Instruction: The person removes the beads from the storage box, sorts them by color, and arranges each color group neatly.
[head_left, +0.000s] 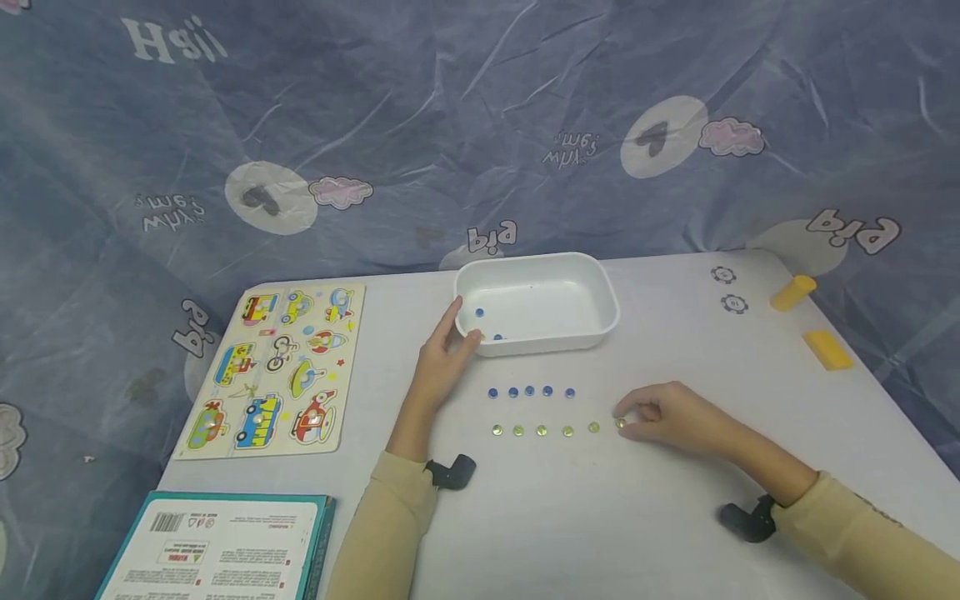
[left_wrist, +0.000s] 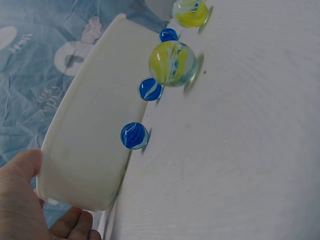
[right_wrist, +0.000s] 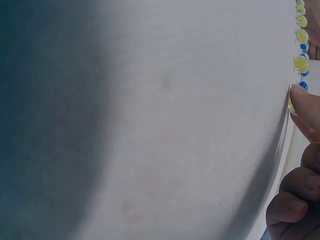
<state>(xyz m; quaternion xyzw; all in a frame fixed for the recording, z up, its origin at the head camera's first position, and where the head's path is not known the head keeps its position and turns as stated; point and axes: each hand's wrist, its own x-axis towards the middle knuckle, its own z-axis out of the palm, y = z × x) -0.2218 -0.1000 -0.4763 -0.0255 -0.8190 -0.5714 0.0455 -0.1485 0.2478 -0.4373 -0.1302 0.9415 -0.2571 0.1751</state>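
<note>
My left hand (head_left: 441, 367) grips the near left corner of a white plastic tray (head_left: 536, 346), with the thumb at its rim. Two blue marbles (head_left: 480, 312) lie inside the tray. On the table before it, several blue marbles (head_left: 529, 391) form a row. Closer to me runs a second row of several yellow-green marbles (head_left: 542, 431), clear glass with swirls in the left wrist view. At that row's right end, my right hand (head_left: 675, 417) pinches a yellow-green marble (head_left: 621, 423) between thumb and finger, at table level. The thumb hides most of this marble in the right wrist view.
A wooden vehicle puzzle board (head_left: 281, 371) lies at the left, with a teal-edged box (head_left: 225, 542) nearer me. Along the right edge are a yellow cylinder (head_left: 793, 293) and a yellow block (head_left: 828, 350). A patterned blue cloth (head_left: 420, 125) hangs behind the white table.
</note>
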